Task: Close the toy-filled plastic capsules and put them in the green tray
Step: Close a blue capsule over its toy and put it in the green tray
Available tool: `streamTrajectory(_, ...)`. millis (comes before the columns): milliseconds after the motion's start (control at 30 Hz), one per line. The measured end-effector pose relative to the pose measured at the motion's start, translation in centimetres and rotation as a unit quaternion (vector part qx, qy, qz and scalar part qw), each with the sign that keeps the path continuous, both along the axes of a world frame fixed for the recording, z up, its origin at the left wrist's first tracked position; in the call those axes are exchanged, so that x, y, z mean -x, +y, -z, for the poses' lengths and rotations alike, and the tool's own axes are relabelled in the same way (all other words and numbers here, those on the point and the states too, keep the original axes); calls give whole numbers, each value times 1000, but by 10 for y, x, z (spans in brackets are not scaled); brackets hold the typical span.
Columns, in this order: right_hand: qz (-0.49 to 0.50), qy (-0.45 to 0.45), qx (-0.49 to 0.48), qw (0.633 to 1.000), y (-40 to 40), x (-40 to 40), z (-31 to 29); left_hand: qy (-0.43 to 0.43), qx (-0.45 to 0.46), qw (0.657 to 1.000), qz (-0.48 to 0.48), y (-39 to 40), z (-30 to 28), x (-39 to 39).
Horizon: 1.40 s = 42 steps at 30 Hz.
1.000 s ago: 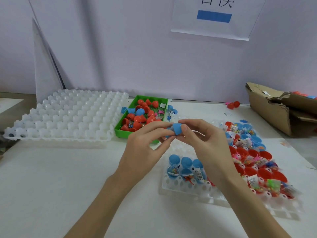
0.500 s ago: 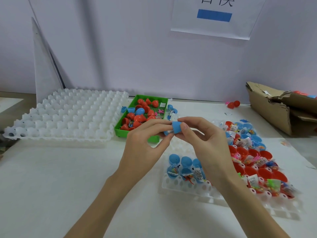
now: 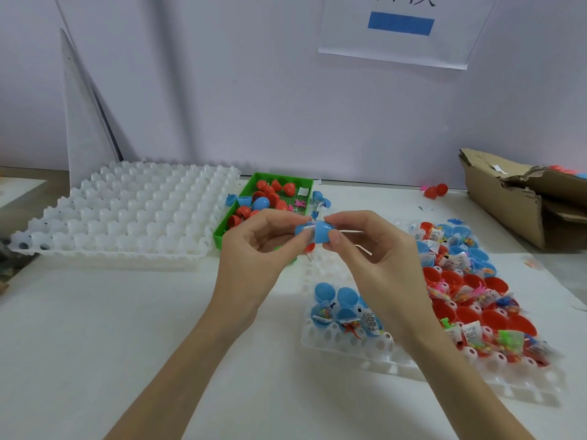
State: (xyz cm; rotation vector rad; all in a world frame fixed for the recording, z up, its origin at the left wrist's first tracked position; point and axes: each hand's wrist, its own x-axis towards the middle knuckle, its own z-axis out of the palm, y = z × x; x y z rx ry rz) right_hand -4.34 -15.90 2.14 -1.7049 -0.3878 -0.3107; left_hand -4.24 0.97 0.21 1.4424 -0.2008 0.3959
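Between both hands, above the table's middle, is a blue capsule [image 3: 319, 232] with a white slip sticking out of its seam. My left hand [image 3: 260, 249] pinches its left half and my right hand [image 3: 374, 252] pinches its right half. Behind the hands stands the green tray [image 3: 236, 217], holding several closed red capsules and a blue one. A white holder tray [image 3: 349, 347] at the front right carries several open blue and red capsule halves [image 3: 457, 287] filled with bagged toys.
A large white moulded tray [image 3: 127, 214] lies at the left. A torn cardboard box [image 3: 514, 198] stands at the far right. A red capsule [image 3: 436, 190] lies near the back wall. Loose blue halves [image 3: 319, 198] lie beside the green tray.
Both hands have risen slightly with the blue capsule. The two halves now sit close together, with a white slip showing at the seam.
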Motion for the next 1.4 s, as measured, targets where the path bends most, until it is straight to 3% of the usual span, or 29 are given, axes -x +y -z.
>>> streamTrajectory(100,10,-8,-9,1000,-1,1,1,-1,-29,1000,0,-2,-1,1)
streamTrajectory(300,-54,141,-164,975,-5,0,-1,26,-20,999,16,0,-1,-1)
streamTrajectory(533,-13,18,-33,999,0,4,0,2,-90,996,25,2,0,-1)
streamTrajectory(733,29,-62,41,997,3,5,3,-4,-61,998,33,4,-1,1)
streamTrajectory(833,33,-65,31,997,2,4,3,5,-14,999,47,2,-1,1)
streamTrajectory(1033,12,-54,-3,998,-3,2,0,-19,-37,996,82,2,0,2)
streamTrajectory(1400,-59,39,-153,986,-1,3,3,-141,-112,984,-11,-1,0,5)
